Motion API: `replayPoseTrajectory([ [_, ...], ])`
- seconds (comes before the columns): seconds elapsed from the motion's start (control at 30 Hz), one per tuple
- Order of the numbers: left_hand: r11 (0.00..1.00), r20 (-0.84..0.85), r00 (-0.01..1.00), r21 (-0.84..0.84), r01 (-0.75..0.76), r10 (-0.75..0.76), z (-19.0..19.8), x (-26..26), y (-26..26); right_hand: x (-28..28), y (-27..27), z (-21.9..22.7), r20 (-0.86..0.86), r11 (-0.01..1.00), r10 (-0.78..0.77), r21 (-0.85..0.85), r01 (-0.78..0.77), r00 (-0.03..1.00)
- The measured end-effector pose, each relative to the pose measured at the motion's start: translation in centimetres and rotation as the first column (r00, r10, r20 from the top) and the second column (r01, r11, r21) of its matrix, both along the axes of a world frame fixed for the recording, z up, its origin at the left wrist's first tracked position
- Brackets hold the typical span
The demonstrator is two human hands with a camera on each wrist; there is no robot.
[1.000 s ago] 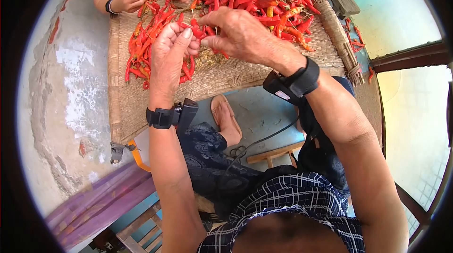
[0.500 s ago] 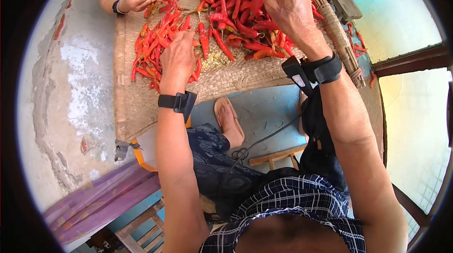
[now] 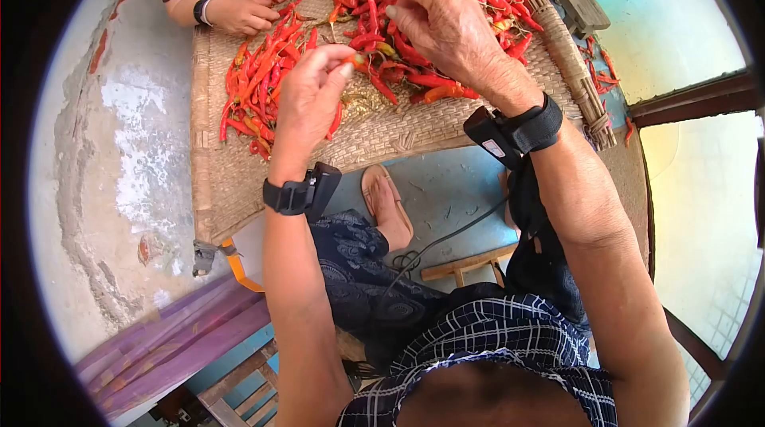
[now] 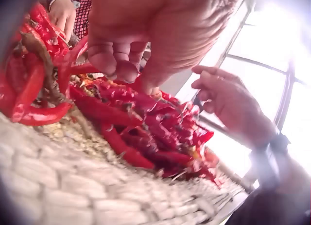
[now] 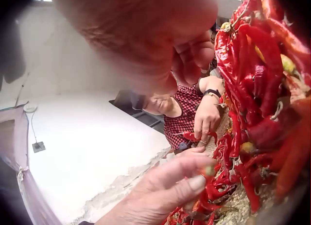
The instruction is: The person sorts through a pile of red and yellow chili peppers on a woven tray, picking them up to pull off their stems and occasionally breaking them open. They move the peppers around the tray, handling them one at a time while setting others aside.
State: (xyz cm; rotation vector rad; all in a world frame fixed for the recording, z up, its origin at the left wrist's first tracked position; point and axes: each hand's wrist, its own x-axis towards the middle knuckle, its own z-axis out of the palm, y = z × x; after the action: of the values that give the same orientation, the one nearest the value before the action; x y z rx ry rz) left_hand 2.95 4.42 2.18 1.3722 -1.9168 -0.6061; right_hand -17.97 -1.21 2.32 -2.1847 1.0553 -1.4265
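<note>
My left hand (image 3: 307, 100) is raised over the front of the woven mat, pinching a chili pepper (image 3: 358, 61) between thumb and forefinger. The pepper's greenish end pokes out past the fingertips, and the right wrist view shows that end (image 5: 209, 170) too. Over the large pile of red chili peppers (image 3: 422, 76), my right hand (image 3: 450, 25) hovers palm down with loosely bent fingers and no pepper visible between them. Left of the left hand lies a smaller heap of chilies (image 3: 255, 92). A few loose seeds (image 4: 80, 142) lie on the mat between the heaps.
Across the mat, another person's hands (image 3: 243, 14) work at the far edge of the smaller heap. The woven mat (image 3: 231, 180) has a raised rolled rim (image 3: 570, 52) on the right. A wooden stool (image 3: 470, 261) stands below, near a black cable (image 3: 438, 233).
A second ago both hands met around a red chili; they then parted over separate heaps. Now the left has lifted with a chili pinched, and the right has come back leftward.
</note>
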Motion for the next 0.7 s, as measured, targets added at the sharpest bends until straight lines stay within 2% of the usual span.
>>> replayPoseTrajectory([
  [0.03,0.992,-0.178,0.982,0.116,-0.048,0.068,0.7,0.2,0.3,0.2,0.1,-0.2,0.0,1.0,0.0,0.0,0.0,1.0],
  [0.07,0.969,-0.341,0.927,0.237,-0.074,0.155,1.2,0.2,0.7,0.5,0.3,-0.5,0.02,0.993,0.103,0.05,-0.104,0.995],
  [0.1,0.971,-0.475,0.869,0.236,-0.026,0.138,1.4,0.3,0.9,0.9,0.4,-0.6,0.044,0.973,0.205,0.098,-0.208,0.978],
  [0.13,0.971,-0.476,0.868,0.236,-0.029,0.141,1.5,0.2,1.0,1.3,0.9,-0.7,0.008,0.953,0.262,0.157,-0.26,0.965],
  [0.2,0.975,-0.723,0.678,0.216,0.041,0.132,1.5,0.1,1.1,2.4,1.5,-1.4,0.064,0.912,0.379,0.145,-0.384,0.923],
  [0.27,0.977,-0.759,0.643,0.199,0.076,0.104,1.3,0.4,0.7,3.0,1.7,-1.8,0.037,0.9,0.406,0.158,-0.406,0.913],
  [0.33,0.977,-0.81,0.581,0.181,0.112,0.084,1.1,0.4,0.6,3.4,1.7,-1.6,0.134,0.755,0.519,0.39,-0.527,0.844],
  [0.4,0.976,-0.792,0.602,0.198,0.096,0.101,0.9,0.4,0.4,3.6,1.7,-1.7,0.172,0.746,0.499,0.414,-0.522,0.85],
  [0.47,0.974,-0.774,0.622,0.212,0.081,0.117,0.8,0.2,0.5,3.7,1.3,-2.1,0.372,0.681,0.459,0.436,-0.588,0.807],
  [0.53,0.957,-0.738,0.665,0.262,0.126,0.115,0.8,0.0,0.5,3.5,1.2,-1.8,0.365,0.677,0.451,0.455,-0.579,0.815],
  [0.57,0.957,-0.738,0.665,0.263,0.126,0.115,0.9,0.0,0.5,3.5,1.0,-1.8,0.245,0.752,0.438,0.428,-0.502,0.865],
  [0.6,0.975,-0.628,0.767,0.222,0.011,0.135,1.3,0.1,0.5,3.4,1.0,-1.6,0.124,0.819,0.409,0.387,-0.424,0.904],
  [0.67,0.977,-0.37,0.905,0.086,-0.193,0.212,2.0,0.8,0.4,2.8,0.5,-1.0,0.19,0.81,0.317,0.456,-0.369,0.929],
  [0.7,0.966,-0.26,0.935,-0.029,-0.256,0.24,1.0,2.4,-0.5,2.5,-0.2,-1.3,0.267,0.83,0.28,0.415,-0.372,0.922],
])
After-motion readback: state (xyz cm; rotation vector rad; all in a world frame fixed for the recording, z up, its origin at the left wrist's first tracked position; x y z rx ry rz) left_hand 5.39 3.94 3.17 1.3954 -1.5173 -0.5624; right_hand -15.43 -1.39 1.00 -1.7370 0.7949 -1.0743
